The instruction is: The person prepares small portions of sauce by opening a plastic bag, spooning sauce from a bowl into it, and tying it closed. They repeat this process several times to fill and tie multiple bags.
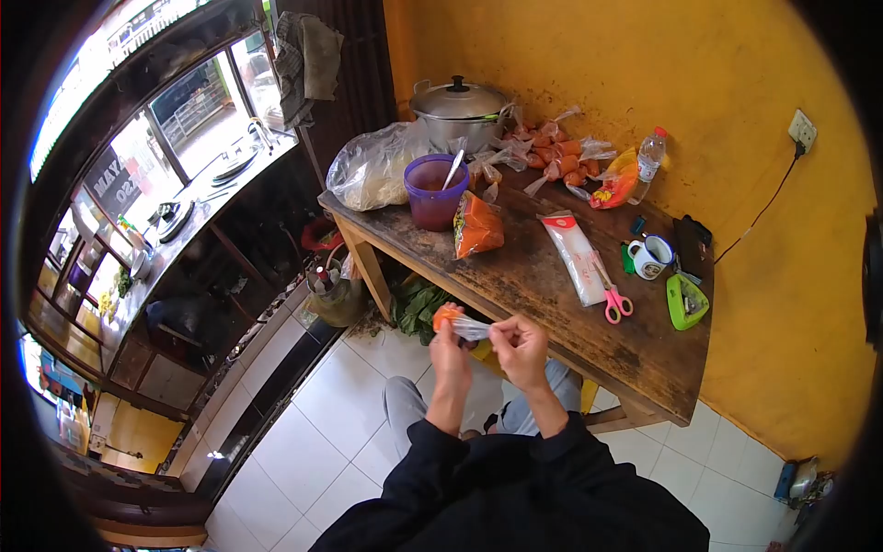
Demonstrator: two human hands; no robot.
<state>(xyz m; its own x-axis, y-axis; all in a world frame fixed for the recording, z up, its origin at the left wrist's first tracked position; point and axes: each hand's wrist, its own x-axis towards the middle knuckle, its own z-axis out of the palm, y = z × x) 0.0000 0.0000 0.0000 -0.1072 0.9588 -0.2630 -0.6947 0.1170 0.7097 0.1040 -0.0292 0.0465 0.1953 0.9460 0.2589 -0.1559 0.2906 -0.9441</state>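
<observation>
A small clear plastic bag (471, 329) with orange contents at its lower end is held between my hands, above my lap and in front of the table edge. My left hand (450, 361) is closed around the orange-filled end. With closed fingertips, my right hand (522, 354) pinches the clear, gathered end. On the table (515, 267), nearest the hands, stands an orange packet (478, 225). Beside it is a purple tub (434, 198) with a spoon handle (453, 168) sticking out. A pack of clear plastic bags (575, 258) lies to the right, under pink scissors (614, 299).
At the back are a lidded pot (460, 115), a large plastic bag (372, 170) and several filled orange bags (556, 156). A bottle (649, 166), mug (650, 258) and green container (685, 302) are on the right. Leafy greens (418, 308) lie below the table.
</observation>
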